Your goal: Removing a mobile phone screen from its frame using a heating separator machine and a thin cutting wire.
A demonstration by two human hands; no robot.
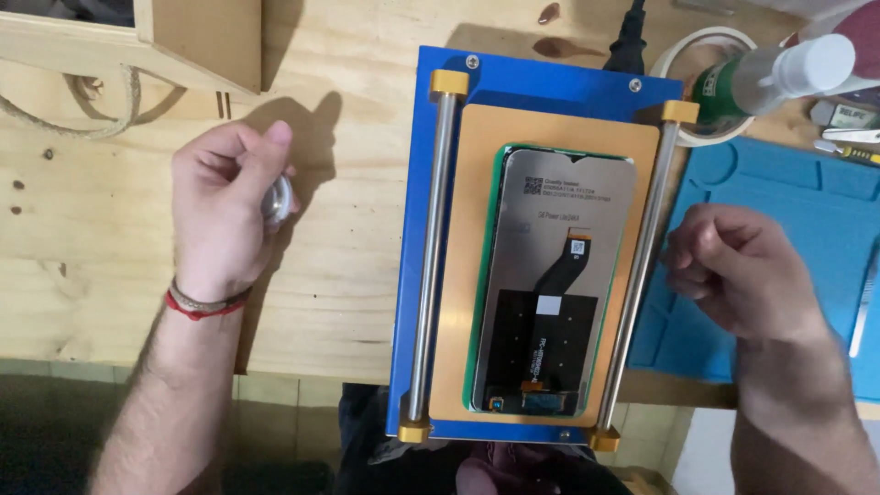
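Note:
A phone screen assembly (550, 275) lies face down on the orange pad (477, 275) of a blue heating plate (541, 78), its grey back and black flex cable showing. Two steel rods (431, 247) with brass ends run along the pad's sides. My left hand (225, 206) hovers over the wooden table to the left of the plate, fingers closed on a small shiny round object (278, 199). My right hand (733, 266) is curled into a loose fist just right of the plate, over a blue mat, with nothing visible in it.
A blue silicone work mat (797, 211) lies at the right. A clear squeeze bottle (779, 69) and a roll of tape (706, 55) stand at the back right. A black power cable (628, 37) enters the plate's far edge. A wooden box (197, 37) sits at the back left.

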